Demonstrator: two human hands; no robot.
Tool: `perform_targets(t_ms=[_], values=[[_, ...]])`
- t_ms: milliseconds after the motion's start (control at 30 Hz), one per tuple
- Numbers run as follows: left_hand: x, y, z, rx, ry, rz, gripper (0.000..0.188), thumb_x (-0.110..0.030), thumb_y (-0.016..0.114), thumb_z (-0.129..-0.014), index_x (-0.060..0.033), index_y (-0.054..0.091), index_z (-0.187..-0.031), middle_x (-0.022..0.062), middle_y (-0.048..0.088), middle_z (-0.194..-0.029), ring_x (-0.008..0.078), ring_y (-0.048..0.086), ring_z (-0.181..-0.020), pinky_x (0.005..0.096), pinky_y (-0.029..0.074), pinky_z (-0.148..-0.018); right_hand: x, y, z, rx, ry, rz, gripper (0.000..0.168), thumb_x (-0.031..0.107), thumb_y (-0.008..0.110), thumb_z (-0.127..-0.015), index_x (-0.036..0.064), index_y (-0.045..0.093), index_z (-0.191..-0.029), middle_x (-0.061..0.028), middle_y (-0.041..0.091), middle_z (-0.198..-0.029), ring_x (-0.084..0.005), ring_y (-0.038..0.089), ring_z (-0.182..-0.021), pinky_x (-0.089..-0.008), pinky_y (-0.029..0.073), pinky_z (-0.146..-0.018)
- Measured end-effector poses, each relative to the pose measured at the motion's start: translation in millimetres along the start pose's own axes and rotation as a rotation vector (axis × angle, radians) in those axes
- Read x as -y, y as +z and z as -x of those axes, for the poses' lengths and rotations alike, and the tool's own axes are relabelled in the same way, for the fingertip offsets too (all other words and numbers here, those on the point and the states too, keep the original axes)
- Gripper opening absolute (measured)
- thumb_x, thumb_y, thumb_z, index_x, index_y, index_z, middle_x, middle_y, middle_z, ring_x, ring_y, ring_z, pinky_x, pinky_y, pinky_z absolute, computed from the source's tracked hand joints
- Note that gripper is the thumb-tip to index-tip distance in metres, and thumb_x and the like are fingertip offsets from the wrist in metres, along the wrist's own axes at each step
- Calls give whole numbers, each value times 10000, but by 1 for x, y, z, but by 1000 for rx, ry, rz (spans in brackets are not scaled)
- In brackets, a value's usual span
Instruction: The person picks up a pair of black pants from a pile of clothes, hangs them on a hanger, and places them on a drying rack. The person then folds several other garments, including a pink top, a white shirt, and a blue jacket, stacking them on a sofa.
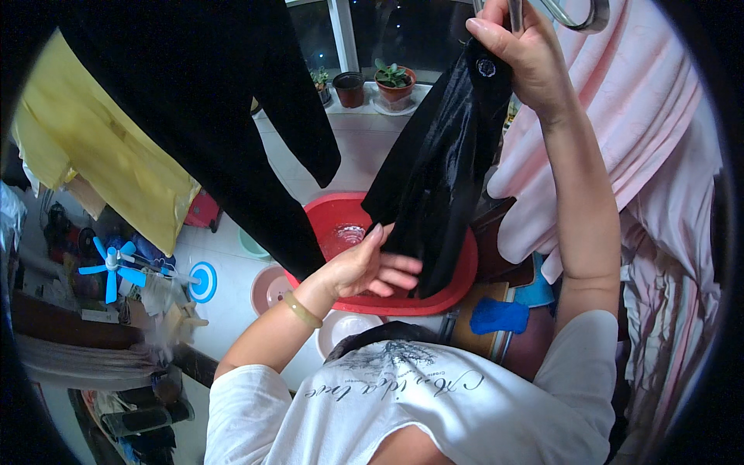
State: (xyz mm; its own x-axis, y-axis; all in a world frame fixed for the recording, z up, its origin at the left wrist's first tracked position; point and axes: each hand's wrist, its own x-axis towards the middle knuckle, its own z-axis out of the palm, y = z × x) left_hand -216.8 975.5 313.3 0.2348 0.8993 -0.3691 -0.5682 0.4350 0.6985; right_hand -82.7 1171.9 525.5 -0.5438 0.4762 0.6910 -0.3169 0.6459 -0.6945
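Observation:
A black garment (442,151), wet-looking and shiny, hangs from a metal hanger or rod held up at the top right. Around the top of it and the metal piece (515,14), my right hand (523,58) is closed. Lower down, my left hand (372,270) touches the garment's hanging lower part, fingers spread and a little blurred; the thumb lies by its edge. Below both is a red plastic tub (465,285) with water (350,233) in it. Black trousers (232,139) hang at the left of the tub.
Pink fabric (604,116) hangs at the right, yellow fabric (110,151) at the left. Potted plants (395,80) line the window ledge. Near the tub stand a pink basin (267,290), a white basin (346,331) and a blue cloth (499,317). A blue fan (111,261) stands left.

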Motion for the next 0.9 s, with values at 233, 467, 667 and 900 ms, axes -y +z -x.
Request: perform_targets(t_ms=[233,467,667,900], values=[[-80,-26,-26,-737,464,-163,506,-447,519,-815,-79,434,-1151,88,564,-795,170,554,-668,279,481,-609,-12,-39,13,120,-48,28,214,180,575,-783,106,396,-693,37,393,-625,-52,365,-564,-184,302,-525],[-190,-13,-33,-652,757,14,97,-40,499,-706,-110,507,-773,22,494,-770,165,483,-704,285,416,-633,-14,-56,70,160,64,112,215,193,635,-704,95,447,-666,22,437,-616,-66,409,-568,-203,337,-526],[-236,40,-39,-561,905,-443,143,-89,606,-693,-102,469,-733,15,474,-687,150,476,-623,262,407,-561,-13,-48,103,135,159,91,224,193,643,-681,93,455,-614,17,440,-582,-76,409,-548,-216,326,-514],[-275,107,-27,-500,847,-1843,132,-63,574,-755,-101,459,-808,0,427,-663,94,463,-608,198,359,-507,-26,-46,124,210,252,-47,179,116,663,-684,80,495,-634,34,475,-602,-51,430,-542,-194,351,-500]])
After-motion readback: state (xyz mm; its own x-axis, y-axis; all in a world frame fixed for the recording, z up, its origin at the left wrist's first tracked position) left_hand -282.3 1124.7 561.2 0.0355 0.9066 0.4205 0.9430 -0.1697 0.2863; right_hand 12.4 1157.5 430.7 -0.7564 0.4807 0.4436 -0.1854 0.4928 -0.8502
